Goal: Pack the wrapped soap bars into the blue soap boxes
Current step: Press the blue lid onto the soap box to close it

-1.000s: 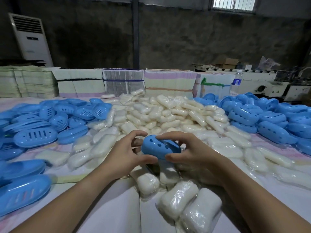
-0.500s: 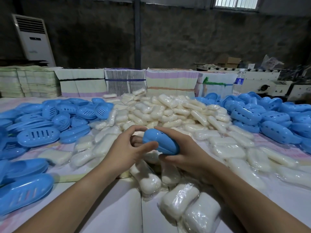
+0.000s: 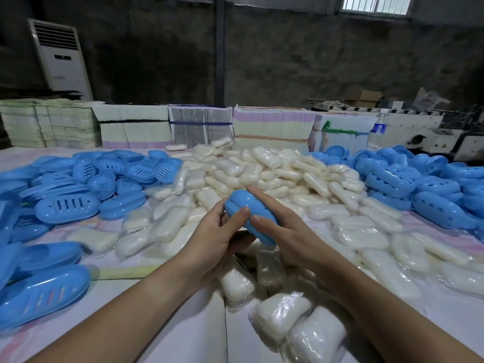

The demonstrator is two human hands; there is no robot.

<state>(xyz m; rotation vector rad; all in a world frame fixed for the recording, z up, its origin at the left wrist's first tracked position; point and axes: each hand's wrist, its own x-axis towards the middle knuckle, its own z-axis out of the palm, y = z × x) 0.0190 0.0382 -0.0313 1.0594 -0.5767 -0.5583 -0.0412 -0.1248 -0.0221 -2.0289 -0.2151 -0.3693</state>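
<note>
Both hands' grip (image 3: 246, 226) on closed blue soap box (image 3: 250, 214), held btwn palms.

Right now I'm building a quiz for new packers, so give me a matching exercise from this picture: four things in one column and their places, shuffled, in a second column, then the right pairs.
Things
1. closed blue soap box
2. heap of wrapped soap bars
3. water bottle
4. white air conditioner

Places
A. far left, against the back wall
B. middle of the table
C. held between the left hand and the right hand
D. far right end of the table, behind the pile of blue boxes

Pairs: 1-C, 2-B, 3-D, 4-A
</note>
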